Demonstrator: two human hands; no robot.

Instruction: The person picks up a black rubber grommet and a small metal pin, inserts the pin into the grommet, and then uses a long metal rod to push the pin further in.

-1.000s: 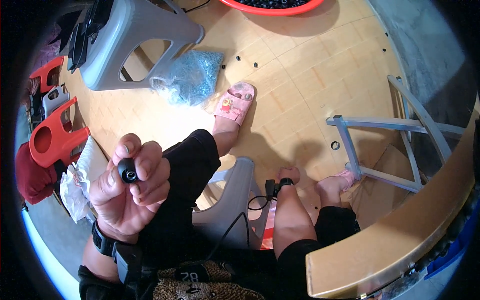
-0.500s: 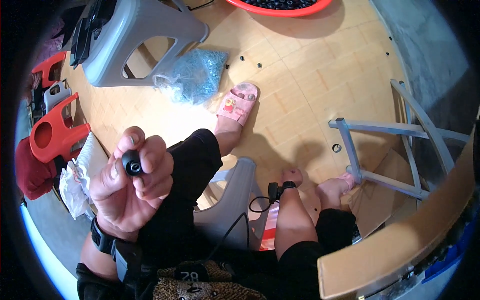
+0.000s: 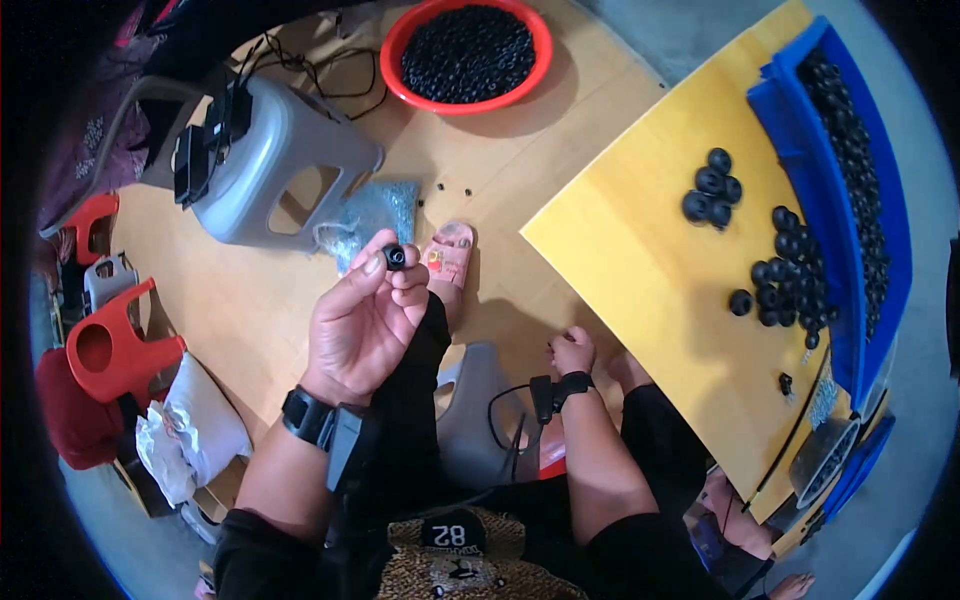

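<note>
My left hand [image 3: 362,325] is raised in front of me, its thumb and fingers pinching a small black round part [image 3: 396,257]. A hole shows in the end of this part that faces me. My right hand [image 3: 573,352] hangs lower, beside the near edge of the yellow tabletop [image 3: 640,290], with its fingers curled in. Whatever it may hold is hidden. On the tabletop lie a small cluster of black round parts [image 3: 711,186] and a larger group of similar ones [image 3: 792,270].
A blue tray [image 3: 788,125] full of small black pieces stands along the table's far right. On the floor are a red basin [image 3: 545,50] of black pieces, a grey stool [image 3: 262,190] and a plastic bag of bluish bits [image 3: 385,212]. Another person's hand [image 3: 793,586] shows lower right.
The view has swung, bringing the yellow tabletop and blue tray into sight. My left hand appears nearer the middle, still pinching the black round part. My right hand remains low with curled fingers.
</note>
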